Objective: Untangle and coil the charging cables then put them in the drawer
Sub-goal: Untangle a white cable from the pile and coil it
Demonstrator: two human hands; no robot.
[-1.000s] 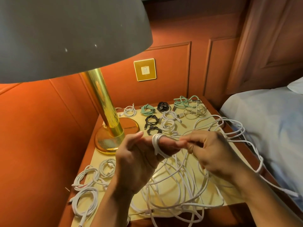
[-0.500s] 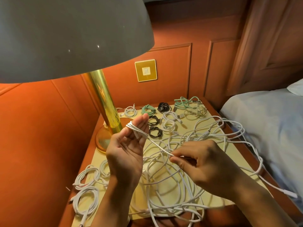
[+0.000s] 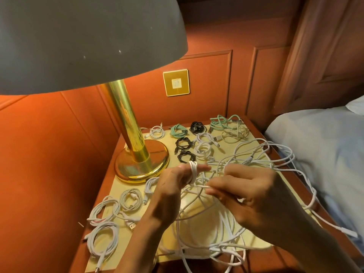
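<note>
— What lies nearest?

— A loose tangle (image 3: 214, 251) of white charging cables spills over the near edge of the nightstand (image 3: 141, 247). Some strands trail off its right side towards the bed (image 3: 325, 150). At the near left lie several white coils (image 3: 102, 237), wound and close together.

— And the hands?

— Both are raised over the tangle. The left hand (image 3: 169, 192) has its fingers stretched straight out to the right, and a white cable (image 3: 193, 171) is looped several times round them. Whether the thumb pins it, I cannot tell.

— The right one?

— The right hand (image 3: 250, 198) pinches a strand of that same cable between thumb and fingertips, just right of the loops. Its other fingers are loosely curled.

— Farther back?

— A brass lamp base (image 3: 141, 166) stands at the left, with its grey shade (image 3: 78, 40) overhead. Right of it lie three black coils (image 3: 183, 143), a green coil (image 3: 178, 131) and some small white coils (image 3: 202, 149). A loose green cable (image 3: 222, 122) sits at the far right corner. On the wall beyond is a gold switch plate (image 3: 176, 82).
</note>
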